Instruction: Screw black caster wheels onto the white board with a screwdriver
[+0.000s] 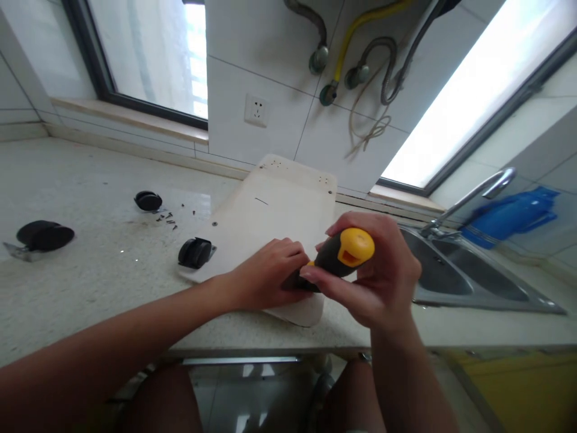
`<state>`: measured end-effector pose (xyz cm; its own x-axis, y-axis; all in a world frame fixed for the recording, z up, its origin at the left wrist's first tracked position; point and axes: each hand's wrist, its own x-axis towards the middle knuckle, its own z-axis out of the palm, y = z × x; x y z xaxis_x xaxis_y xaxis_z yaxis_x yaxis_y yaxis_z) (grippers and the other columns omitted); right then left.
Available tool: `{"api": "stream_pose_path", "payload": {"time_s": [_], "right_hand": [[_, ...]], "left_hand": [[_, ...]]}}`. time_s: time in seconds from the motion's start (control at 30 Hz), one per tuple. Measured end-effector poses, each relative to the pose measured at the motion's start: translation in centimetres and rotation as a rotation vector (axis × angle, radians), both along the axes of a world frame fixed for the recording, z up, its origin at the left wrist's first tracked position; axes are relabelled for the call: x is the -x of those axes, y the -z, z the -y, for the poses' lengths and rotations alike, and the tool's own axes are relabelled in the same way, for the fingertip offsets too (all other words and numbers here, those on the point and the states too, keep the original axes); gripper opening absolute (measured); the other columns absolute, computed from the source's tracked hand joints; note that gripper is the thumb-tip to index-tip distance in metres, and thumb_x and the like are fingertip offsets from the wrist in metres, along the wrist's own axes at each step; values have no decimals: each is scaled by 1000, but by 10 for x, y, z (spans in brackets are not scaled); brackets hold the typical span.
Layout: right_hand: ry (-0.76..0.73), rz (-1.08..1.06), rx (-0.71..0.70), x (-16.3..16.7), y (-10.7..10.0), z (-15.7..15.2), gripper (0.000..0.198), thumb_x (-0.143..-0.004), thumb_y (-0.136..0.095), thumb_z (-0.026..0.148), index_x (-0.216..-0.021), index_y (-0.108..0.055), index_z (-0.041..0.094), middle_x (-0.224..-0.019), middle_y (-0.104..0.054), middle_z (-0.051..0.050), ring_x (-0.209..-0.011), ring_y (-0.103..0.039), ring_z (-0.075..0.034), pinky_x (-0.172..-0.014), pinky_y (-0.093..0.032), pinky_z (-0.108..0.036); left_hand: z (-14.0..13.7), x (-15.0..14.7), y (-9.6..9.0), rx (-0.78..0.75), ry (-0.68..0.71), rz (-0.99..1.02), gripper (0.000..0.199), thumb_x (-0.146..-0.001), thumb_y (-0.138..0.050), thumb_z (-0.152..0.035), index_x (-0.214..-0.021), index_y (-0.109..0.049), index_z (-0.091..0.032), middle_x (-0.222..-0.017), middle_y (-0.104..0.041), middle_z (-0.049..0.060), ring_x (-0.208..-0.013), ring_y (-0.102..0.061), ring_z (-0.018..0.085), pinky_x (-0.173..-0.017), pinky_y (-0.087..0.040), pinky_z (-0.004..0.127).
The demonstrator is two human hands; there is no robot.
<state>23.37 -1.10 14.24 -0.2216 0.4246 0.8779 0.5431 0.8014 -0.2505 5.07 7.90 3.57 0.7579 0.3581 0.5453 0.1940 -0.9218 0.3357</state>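
My right hand (pixel 378 270) is wrapped round a screwdriver (pixel 336 255) with a black and yellow handle. The butt of the handle points up towards me, and its tip is hidden. My left hand (pixel 270 273) grips a dark caster (pixel 309 285) at the near right corner of a white board (pixel 279 216). Most of that caster is covered by my fingers. Another black caster (pixel 195 252) sits at the board's near left corner, with a bit of its metal plate showing.
Two loose casters, one (pixel 148 200) farther off and one (pixel 45 236) at far left, lie on the speckled countertop (pixel 112 264). Several small screws (pixel 167 218) are scattered nearby. A steel sink (pixel 478 288) with a tap (pixel 473 198) stands right, beside a blue jug (pixel 509 216).
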Motion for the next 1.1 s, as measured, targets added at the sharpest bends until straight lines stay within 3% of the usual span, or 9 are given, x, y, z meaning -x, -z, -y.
{"api": "stream_pose_path", "payload": {"time_s": [0.1,0.27,0.4,0.53,0.67,0.8,0.93,1.0,1.1], "right_hand": [[54,-149,-134,9,28,12,50,-85,-98,28,-129,-74,24,-115,-74,-2,-88,-75,-17,-76,-65,-35],[124,-325,-315,11,30,26,51,-88,-97,41,-128,-71,25,-100,-73,-1,-80,-76,-19,-75,-65,-37],[264,-607,-372,-16,48,37,40,-102,-83,39,-132,-60,27,-104,-74,-1,-95,-80,-20,-89,-69,-43],[446,-743,-254,-47,104,46,49,-86,-95,19,-112,-54,25,-111,-79,-3,-99,-82,-19,-88,-71,-35],[534,-684,-36,-51,149,58,37,-95,-87,23,-121,-61,23,-120,-82,-8,-105,-84,-19,-91,-71,-31],[511,-450,118,-45,157,68,29,-93,-89,34,-120,-82,24,-117,-84,-8,-106,-83,-22,-96,-69,-31],[432,-299,183,-49,152,70,24,-96,-85,33,-119,-86,28,-109,-85,-5,-93,-83,-20,-86,-70,-28],[410,-263,183,-53,151,69,25,-96,-85,30,-121,-85,29,-109,-85,-4,-93,-83,-19,-85,-70,-26],[396,-232,187,-57,151,69,25,-97,-84,28,-122,-84,29,-111,-85,-4,-94,-83,-19,-87,-70,-25]], "left_hand": [[0,1,-2,30,-16,-8,24,-101,-81,-38,-115,-68,-23,-116,-72,7,-108,-67,29,-94,-51,45],[3,4,-9,34,4,-30,32,-100,-84,-45,-117,-70,-22,-118,-73,8,-108,-67,30,-95,-51,44],[5,8,-15,171,16,-2,66,-95,-89,-51,-146,-61,-19,-125,-72,10,-116,-67,32,-106,-51,48],[6,12,-23,231,22,-47,85,-88,-95,-58,-153,-57,-20,-133,-72,12,-124,-66,35,-113,-49,52],[7,17,-34,185,42,-183,85,-96,-82,-72,-159,-56,-21,-152,-66,18,-137,-61,39,-119,-47,57],[6,23,-50,54,-30,-260,70,-111,-60,-70,-159,-59,-18,-158,-64,20,-142,-60,41,-121,-46,60],[-1,41,-80,-2,-85,-153,58,-118,-50,-60,-154,-62,-17,-151,-70,16,-140,-62,34,-124,-47,54],[-9,59,-99,-30,-198,-45,54,-117,-52,-58,-149,-65,-17,-147,-72,15,-137,-65,32,-123,-49,50],[-31,95,-121,-63,-492,45,49,-112,-55,-55,-140,-69,-17,-139,-76,13,-120,-72,30,-112,-55,46]]}}
